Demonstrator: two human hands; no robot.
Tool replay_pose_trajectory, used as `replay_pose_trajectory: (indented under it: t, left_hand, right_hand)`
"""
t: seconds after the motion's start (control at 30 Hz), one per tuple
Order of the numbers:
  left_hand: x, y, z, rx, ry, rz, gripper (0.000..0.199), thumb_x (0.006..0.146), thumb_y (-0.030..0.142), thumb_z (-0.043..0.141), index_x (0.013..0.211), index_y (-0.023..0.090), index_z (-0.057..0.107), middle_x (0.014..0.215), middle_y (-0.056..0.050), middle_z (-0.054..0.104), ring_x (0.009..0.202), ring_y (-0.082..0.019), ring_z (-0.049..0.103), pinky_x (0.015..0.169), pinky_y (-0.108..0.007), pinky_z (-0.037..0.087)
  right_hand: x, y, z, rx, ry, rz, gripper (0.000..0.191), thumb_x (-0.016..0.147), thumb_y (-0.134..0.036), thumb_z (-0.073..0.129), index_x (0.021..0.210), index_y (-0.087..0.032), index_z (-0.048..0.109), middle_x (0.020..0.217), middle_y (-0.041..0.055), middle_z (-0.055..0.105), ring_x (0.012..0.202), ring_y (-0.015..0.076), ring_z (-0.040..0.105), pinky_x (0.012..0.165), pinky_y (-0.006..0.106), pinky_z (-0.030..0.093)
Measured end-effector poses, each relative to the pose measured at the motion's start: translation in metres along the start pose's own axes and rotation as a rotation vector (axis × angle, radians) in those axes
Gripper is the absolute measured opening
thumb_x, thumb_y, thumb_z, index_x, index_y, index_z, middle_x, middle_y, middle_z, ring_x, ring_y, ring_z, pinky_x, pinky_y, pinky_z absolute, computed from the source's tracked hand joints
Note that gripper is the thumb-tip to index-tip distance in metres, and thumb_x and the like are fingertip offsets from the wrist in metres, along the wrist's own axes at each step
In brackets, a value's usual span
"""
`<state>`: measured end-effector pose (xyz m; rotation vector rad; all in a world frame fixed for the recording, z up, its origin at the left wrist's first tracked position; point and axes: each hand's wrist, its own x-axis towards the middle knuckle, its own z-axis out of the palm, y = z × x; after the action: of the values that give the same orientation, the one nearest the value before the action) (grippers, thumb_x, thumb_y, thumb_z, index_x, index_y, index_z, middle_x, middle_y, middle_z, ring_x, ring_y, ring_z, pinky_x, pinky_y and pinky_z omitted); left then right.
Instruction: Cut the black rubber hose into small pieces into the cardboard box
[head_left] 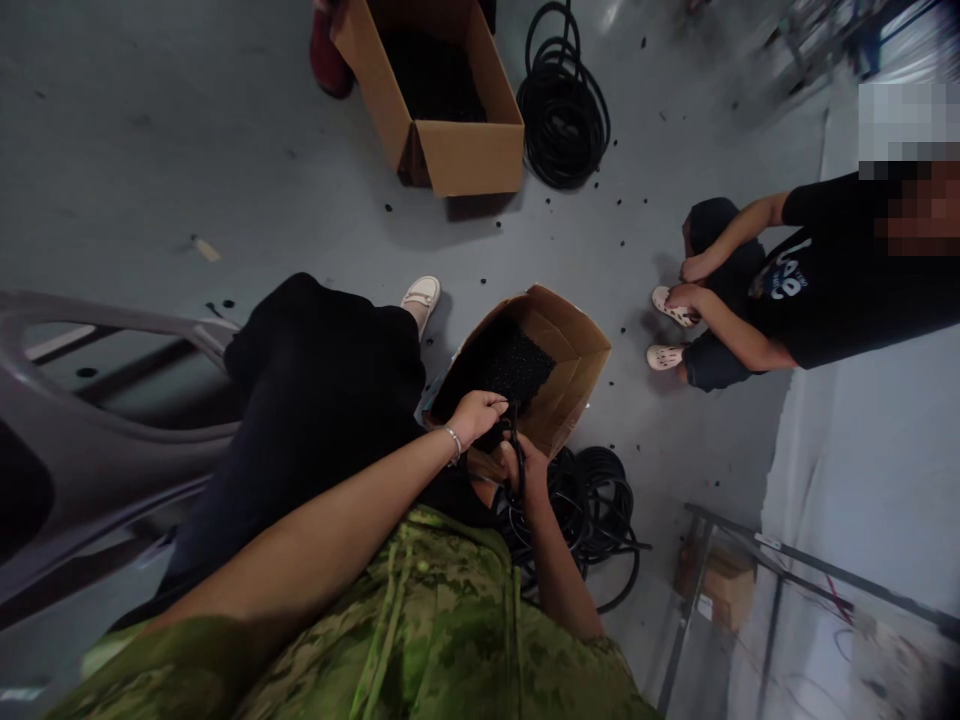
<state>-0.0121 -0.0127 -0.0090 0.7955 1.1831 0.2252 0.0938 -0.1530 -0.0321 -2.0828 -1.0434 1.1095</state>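
Note:
Above the near edge of an open cardboard box [581,355], my left hand [474,418] is closed in a pinch at the fingertips. What it pinches is dark and too small to make out. Close beside it on the right, my right hand [534,468] is wrapped round black-handled scissors [517,478], which point up toward the left fingertips. Many small black pieces [521,362] lie inside the box. Coils of black hose [600,495] rest on the floor just right of my right hand.
Another cardboard box [472,155] with black contents stands farther off, beside a second hose coil [566,120]. A person [847,270] in a black shirt sits at the right. A grey chair [135,395] is at the left, a metal frame [780,570] at the lower right.

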Motion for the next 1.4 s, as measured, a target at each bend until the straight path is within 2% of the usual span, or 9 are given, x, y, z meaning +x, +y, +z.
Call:
replay_pose_trajectory:
  t: [0.07,0.23,0.33,0.47,0.63,0.9,1.1,1.3,1.4]
  left_hand:
    - [0.000,0.000,0.000,0.017,-0.003,-0.002,0.019,0.077,0.017,0.063,0.091,0.011,0.074,0.053,0.003,0.056,0.050,-0.008,0.045,0.054,-0.020,0.039]
    - [-0.002,0.001,0.001,0.035,-0.054,0.041,0.016,0.076,0.018,0.064,0.085,0.011,0.074,0.051,0.004,0.054,0.051,-0.008,0.044,0.052,-0.019,0.037]
    - [-0.003,0.002,0.001,0.045,-0.065,0.011,0.017,0.076,0.018,0.062,0.086,0.011,0.074,0.050,0.005,0.052,0.049,-0.008,0.041,0.051,-0.019,0.035]
    - [-0.002,0.002,0.001,0.046,-0.050,-0.021,0.016,0.076,0.017,0.061,0.085,0.010,0.073,0.050,0.005,0.050,0.048,-0.008,0.039,0.051,-0.020,0.033]
    - [0.002,-0.002,0.001,0.049,-0.045,-0.004,0.013,0.076,0.020,0.062,0.075,0.011,0.071,0.050,0.005,0.048,0.048,-0.008,0.039,0.051,-0.021,0.032]
    - [-0.003,0.003,0.004,0.013,-0.040,-0.045,0.004,0.080,0.012,0.057,0.076,0.014,0.059,0.051,0.006,0.048,0.041,-0.005,0.035,0.045,-0.019,0.027]
    - [-0.002,0.000,0.004,-0.008,-0.054,-0.081,0.013,0.084,0.013,0.053,0.071,0.015,0.054,0.050,0.006,0.046,0.038,-0.005,0.036,0.042,-0.019,0.024]
    - [-0.005,0.003,0.002,0.011,-0.052,-0.018,0.009,0.077,0.014,0.059,0.068,0.015,0.059,0.047,0.007,0.045,0.040,-0.005,0.034,0.044,-0.018,0.025]
    - [-0.006,0.005,0.001,0.001,-0.057,-0.012,0.006,0.074,0.016,0.063,0.069,0.015,0.061,0.047,0.006,0.046,0.042,-0.005,0.035,0.044,-0.018,0.025]
  right_hand:
    - [0.003,-0.004,-0.005,0.045,-0.026,0.012,0.045,0.087,-0.047,0.052,0.119,-0.016,0.063,0.064,-0.0001,0.061,0.050,0.0142,0.056,0.054,0.026,0.048]
    - [0.012,-0.016,-0.016,0.062,-0.057,-0.046,0.047,0.086,-0.046,0.053,0.120,-0.015,0.062,0.072,0.0012,0.064,0.059,0.0137,0.059,0.063,0.026,0.050]
    - [0.015,-0.014,-0.016,0.054,-0.051,-0.050,0.046,0.086,-0.047,0.053,0.118,-0.015,0.063,0.067,0.0002,0.062,0.055,0.0132,0.056,0.059,0.025,0.049]
    - [0.011,-0.003,-0.009,0.000,0.015,-0.052,0.042,0.086,-0.048,0.052,0.111,-0.017,0.067,0.061,-0.0003,0.061,0.056,0.0152,0.057,0.055,0.025,0.047]
    - [0.004,0.009,0.001,-0.080,0.101,-0.088,0.037,0.086,-0.046,0.052,0.102,-0.019,0.070,0.067,0.0016,0.066,0.067,0.0190,0.063,0.059,0.026,0.050]
    - [-0.001,0.009,0.010,-0.122,0.172,-0.089,0.039,0.087,-0.046,0.049,0.103,-0.017,0.070,0.078,0.0044,0.071,0.072,0.0195,0.066,0.066,0.027,0.052]
    - [0.000,0.005,0.003,-0.135,0.179,-0.063,0.038,0.085,-0.046,0.053,0.103,-0.019,0.071,0.091,0.0047,0.074,0.081,0.0215,0.067,0.077,0.031,0.052]
    - [0.010,-0.008,-0.009,-0.025,0.070,0.038,0.045,0.084,-0.049,0.054,0.113,-0.017,0.067,0.069,0.0010,0.067,0.055,0.0170,0.060,0.057,0.028,0.049]
    - [0.016,-0.009,-0.012,-0.024,0.043,0.036,0.045,0.084,-0.049,0.054,0.112,-0.016,0.068,0.062,-0.0003,0.064,0.054,0.0169,0.059,0.056,0.027,0.048]
